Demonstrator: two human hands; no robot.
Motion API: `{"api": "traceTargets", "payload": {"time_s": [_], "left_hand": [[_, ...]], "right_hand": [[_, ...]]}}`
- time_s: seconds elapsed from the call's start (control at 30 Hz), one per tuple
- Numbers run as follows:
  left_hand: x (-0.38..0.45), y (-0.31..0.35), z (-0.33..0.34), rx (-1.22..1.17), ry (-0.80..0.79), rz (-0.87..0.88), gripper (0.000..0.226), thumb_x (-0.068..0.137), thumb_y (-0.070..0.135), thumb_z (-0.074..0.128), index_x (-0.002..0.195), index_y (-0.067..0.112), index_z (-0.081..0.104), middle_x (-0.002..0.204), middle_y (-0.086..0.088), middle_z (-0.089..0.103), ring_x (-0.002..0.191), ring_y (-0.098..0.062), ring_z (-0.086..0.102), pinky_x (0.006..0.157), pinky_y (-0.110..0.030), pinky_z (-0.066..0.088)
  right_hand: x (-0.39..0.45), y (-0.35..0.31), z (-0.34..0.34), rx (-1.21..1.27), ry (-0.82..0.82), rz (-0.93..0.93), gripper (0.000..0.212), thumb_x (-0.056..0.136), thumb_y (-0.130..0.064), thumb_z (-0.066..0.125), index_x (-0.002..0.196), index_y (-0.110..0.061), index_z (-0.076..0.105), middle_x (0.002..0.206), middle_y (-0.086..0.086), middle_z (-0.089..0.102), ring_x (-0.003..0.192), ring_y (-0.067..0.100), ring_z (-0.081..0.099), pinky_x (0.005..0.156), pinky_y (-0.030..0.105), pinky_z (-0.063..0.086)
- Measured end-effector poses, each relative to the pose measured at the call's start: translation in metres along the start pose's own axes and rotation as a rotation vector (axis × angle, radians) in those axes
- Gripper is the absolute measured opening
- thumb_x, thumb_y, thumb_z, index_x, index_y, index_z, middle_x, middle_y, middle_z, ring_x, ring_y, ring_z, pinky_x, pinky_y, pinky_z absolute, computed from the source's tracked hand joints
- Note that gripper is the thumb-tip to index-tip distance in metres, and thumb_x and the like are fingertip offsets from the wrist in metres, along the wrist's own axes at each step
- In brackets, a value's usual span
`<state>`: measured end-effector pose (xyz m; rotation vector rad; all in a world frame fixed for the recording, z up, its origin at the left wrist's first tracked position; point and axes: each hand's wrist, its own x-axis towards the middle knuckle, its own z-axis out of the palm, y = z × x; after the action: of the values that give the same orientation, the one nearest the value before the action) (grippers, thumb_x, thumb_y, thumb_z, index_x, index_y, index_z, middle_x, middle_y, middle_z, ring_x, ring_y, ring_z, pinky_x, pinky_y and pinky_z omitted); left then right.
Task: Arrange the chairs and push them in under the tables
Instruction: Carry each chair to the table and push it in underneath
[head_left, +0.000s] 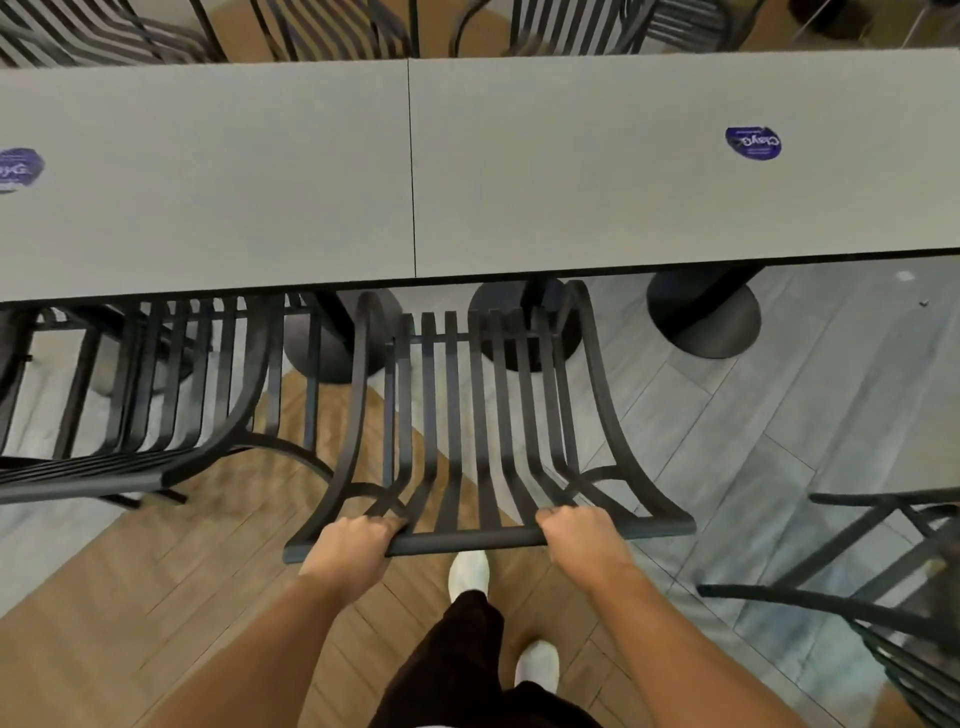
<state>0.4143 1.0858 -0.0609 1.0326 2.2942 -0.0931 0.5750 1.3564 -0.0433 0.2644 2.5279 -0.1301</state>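
Observation:
A black slatted metal chair (467, 415) stands in front of me, its seat partly under the near edge of two grey tables (571, 182) set side by side. My left hand (353, 540) grips the left part of the chair's top rail. My right hand (582, 535) grips the same rail further right. Both sets of fingers curl over the bar.
A second black chair (150, 395) sits tucked in at the left. Another chair (883, 597) stands out from the table at the lower right. Round black table bases (711, 317) stand under the tables. More chairs (332, 26) line the far side.

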Motion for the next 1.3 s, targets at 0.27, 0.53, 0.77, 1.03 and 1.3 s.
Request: {"api": "traceTargets", "payload": {"time_s": [0.27,0.53,0.77,1.03,1.3], "left_hand": [[0.048,-0.024,-0.036,-0.015,0.01,0.002,0.045,0.102,0.028,0.051,0.146,0.04,0.048,0.123,0.011,0.067,0.111,-0.015,0.063,0.096,-0.033,0.052],[0.079,-0.029,-0.061,0.004,0.005,0.003,0.043,0.102,0.025,0.05,0.143,0.037,0.051,0.124,0.009,0.067,0.109,-0.018,0.065,0.093,-0.038,0.054],[0.09,-0.028,-0.069,-0.057,0.022,-0.031,0.042,0.101,0.025,0.052,0.141,0.039,0.054,0.119,0.007,0.066,0.103,-0.017,0.065,0.091,-0.037,0.055],[0.085,-0.023,-0.073,-0.111,-0.019,-0.09,0.036,0.098,0.03,0.061,0.133,0.035,0.059,0.11,0.009,0.067,0.097,-0.015,0.064,0.089,-0.036,0.056],[0.084,-0.004,-0.083,-0.201,-0.127,-0.153,0.042,0.091,0.031,0.074,0.131,0.032,0.063,0.107,0.006,0.065,0.096,-0.017,0.063,0.089,-0.04,0.058]], "right_hand": [[0.051,0.011,-0.036,-0.007,-0.001,0.013,0.026,0.098,-0.008,0.048,0.121,-0.015,0.057,0.11,0.007,0.069,0.1,0.031,0.067,0.083,0.041,0.052],[0.078,0.022,-0.059,0.025,0.031,0.054,0.027,0.1,-0.014,0.051,0.124,-0.021,0.059,0.112,0.002,0.07,0.103,0.025,0.066,0.084,0.037,0.051],[0.088,0.029,-0.069,0.077,0.035,0.075,0.025,0.099,-0.021,0.057,0.124,-0.02,0.061,0.113,0.001,0.067,0.105,0.025,0.063,0.085,0.037,0.051],[0.088,0.038,-0.074,0.253,-0.048,0.056,0.055,0.09,-0.044,0.071,0.14,-0.025,0.054,0.127,-0.001,0.06,0.118,0.022,0.055,0.095,0.039,0.049],[0.07,0.053,-0.084,0.339,-0.066,0.104,0.066,0.084,-0.05,0.076,0.141,-0.025,0.055,0.127,0.0,0.063,0.116,0.021,0.058,0.093,0.039,0.052]]}}
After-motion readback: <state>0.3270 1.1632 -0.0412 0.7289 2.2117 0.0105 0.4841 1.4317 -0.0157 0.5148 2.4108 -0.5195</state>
